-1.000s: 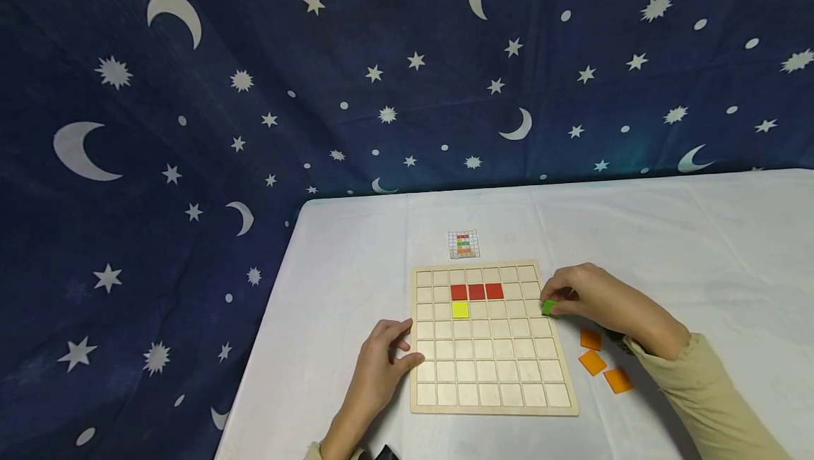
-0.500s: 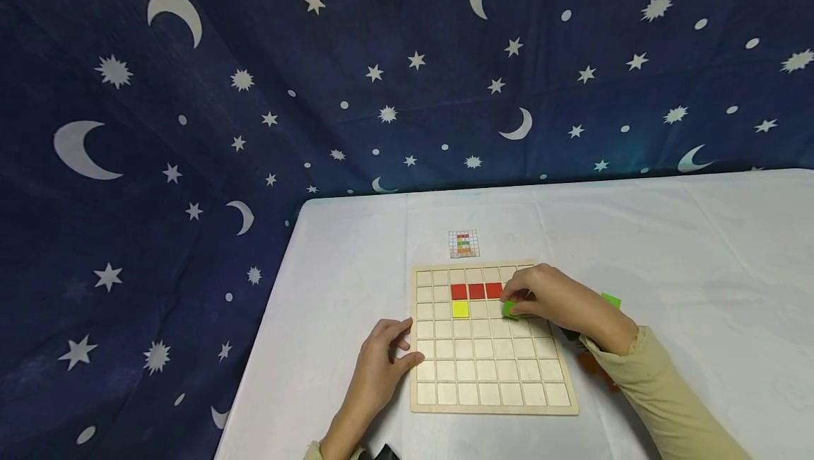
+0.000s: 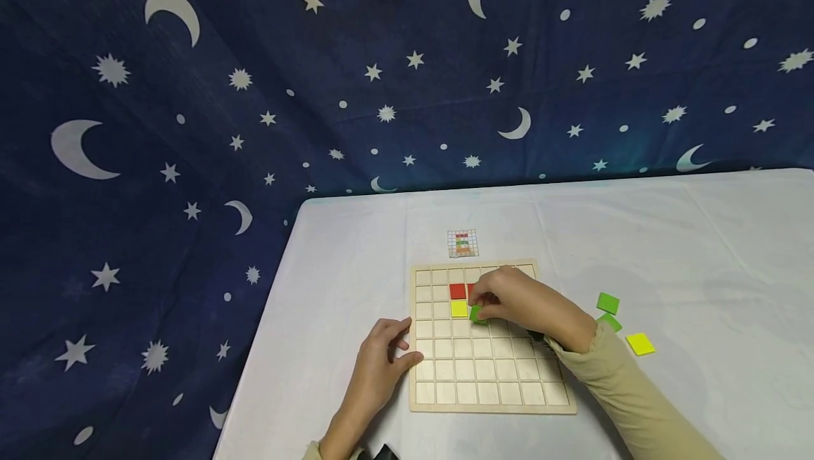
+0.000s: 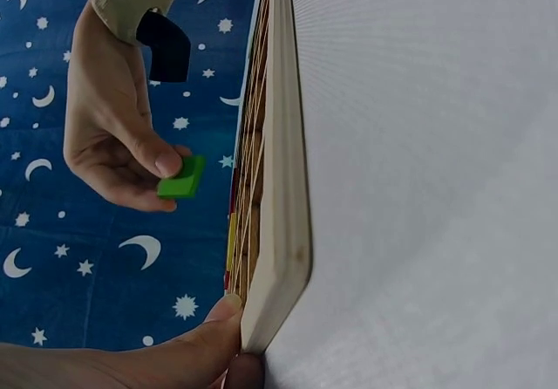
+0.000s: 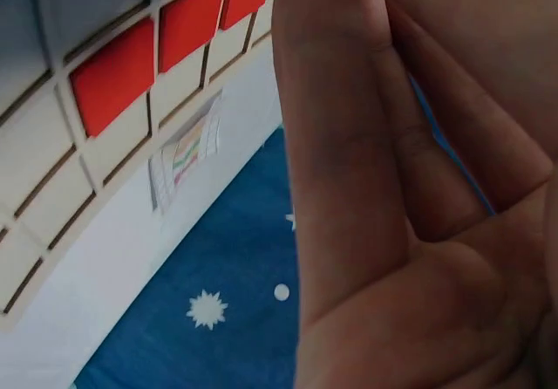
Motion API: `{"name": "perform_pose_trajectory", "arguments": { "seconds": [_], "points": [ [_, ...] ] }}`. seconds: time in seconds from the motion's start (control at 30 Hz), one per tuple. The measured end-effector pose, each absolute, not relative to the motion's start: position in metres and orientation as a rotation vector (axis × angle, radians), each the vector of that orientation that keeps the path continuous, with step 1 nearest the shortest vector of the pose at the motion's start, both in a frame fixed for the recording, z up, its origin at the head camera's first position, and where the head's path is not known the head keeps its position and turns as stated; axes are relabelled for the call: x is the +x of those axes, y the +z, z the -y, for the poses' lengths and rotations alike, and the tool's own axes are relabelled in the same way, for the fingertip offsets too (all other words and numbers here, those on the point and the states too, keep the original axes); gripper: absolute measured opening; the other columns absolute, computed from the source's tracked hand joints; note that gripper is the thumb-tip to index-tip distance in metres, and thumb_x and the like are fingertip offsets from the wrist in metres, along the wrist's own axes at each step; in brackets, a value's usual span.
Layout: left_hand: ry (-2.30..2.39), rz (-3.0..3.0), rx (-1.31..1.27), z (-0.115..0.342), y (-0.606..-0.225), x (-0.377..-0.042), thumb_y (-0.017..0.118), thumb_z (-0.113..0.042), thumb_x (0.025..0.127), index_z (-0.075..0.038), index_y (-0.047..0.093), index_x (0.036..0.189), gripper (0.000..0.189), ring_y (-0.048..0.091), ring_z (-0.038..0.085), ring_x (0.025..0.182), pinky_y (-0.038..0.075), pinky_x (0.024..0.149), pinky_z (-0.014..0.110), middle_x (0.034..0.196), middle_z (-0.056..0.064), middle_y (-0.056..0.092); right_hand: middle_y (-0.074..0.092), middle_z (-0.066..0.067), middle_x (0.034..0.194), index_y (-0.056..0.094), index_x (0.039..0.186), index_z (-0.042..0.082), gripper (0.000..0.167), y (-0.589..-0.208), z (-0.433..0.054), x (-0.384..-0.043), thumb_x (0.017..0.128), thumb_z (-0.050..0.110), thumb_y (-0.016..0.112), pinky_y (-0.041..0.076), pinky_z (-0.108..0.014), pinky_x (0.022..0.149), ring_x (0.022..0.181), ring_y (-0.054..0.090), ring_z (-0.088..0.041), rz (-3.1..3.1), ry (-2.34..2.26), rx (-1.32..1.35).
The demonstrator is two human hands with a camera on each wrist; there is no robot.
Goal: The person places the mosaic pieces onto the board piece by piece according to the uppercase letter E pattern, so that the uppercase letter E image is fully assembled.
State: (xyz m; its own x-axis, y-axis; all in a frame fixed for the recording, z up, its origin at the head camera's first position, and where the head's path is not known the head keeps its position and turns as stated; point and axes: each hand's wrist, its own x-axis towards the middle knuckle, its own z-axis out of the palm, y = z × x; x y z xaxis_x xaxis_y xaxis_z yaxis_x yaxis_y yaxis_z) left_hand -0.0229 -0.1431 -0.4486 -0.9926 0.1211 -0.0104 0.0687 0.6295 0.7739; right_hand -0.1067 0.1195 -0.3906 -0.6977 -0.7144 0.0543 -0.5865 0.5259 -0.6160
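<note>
My right hand [image 3: 516, 299] pinches a green square tile [image 3: 478, 316] low over the wooden grid board [image 3: 486, 371], beside a yellow tile [image 3: 458, 309] lying in the grid. The left wrist view shows that green tile [image 4: 185, 181] between thumb and fingertips, tilted. A row of red tiles [image 3: 457, 291] sits above the yellow one, partly covered by the right hand; the right wrist view shows several red tiles [image 5: 114, 78] in their squares. At the board's left edge, my left hand [image 3: 376, 360] holds it, thumb on the rim and fingers at the side.
Right of the board lie two green tiles [image 3: 608, 303] and a yellow tile [image 3: 640, 344] on the white tablecloth [image 3: 712, 262]. A small card with a printed coloured grid [image 3: 462, 243] lies behind the board. Dark blue star-and-moon cloth [image 3: 356, 43] hangs behind the table.
My right hand has carried the green tile left across the board, from its right edge to near the yellow tile. The left hand stays at the board's edge.
</note>
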Motion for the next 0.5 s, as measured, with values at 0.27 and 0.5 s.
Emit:
{"name": "perform_pose_trajectory", "arguments": {
  "seconds": [0.27,0.5],
  "points": [
    [1.305,-2.781,0.150,0.143,-0.448,-0.023,0.083,-0.012,0.078,0.001,0.063,0.129,0.056,0.051,0.007,0.078,0.045,0.066,0.019,0.102,-0.001,0.059,0.066,0.011,0.077,0.076,0.082,0.012,0.006,-0.401,-0.107,-0.108,0.082,0.008,0.080,0.049,-0.022,0.067,0.070,0.052,0.000,-2.516,-0.924,-1.130],
    [1.324,-2.765,0.155,0.144,-0.449,-0.024,0.082,-0.014,0.078,0.001,0.062,0.130,0.057,0.053,0.008,0.081,0.046,0.066,0.019,0.105,0.000,0.060,0.070,0.007,0.081,0.076,0.085,0.009,0.004,-0.408,-0.099,-0.108,0.083,0.008,0.079,0.050,-0.021,0.067,0.072,0.057,0.000,-2.481,-0.926,-1.112]
  ]
}}
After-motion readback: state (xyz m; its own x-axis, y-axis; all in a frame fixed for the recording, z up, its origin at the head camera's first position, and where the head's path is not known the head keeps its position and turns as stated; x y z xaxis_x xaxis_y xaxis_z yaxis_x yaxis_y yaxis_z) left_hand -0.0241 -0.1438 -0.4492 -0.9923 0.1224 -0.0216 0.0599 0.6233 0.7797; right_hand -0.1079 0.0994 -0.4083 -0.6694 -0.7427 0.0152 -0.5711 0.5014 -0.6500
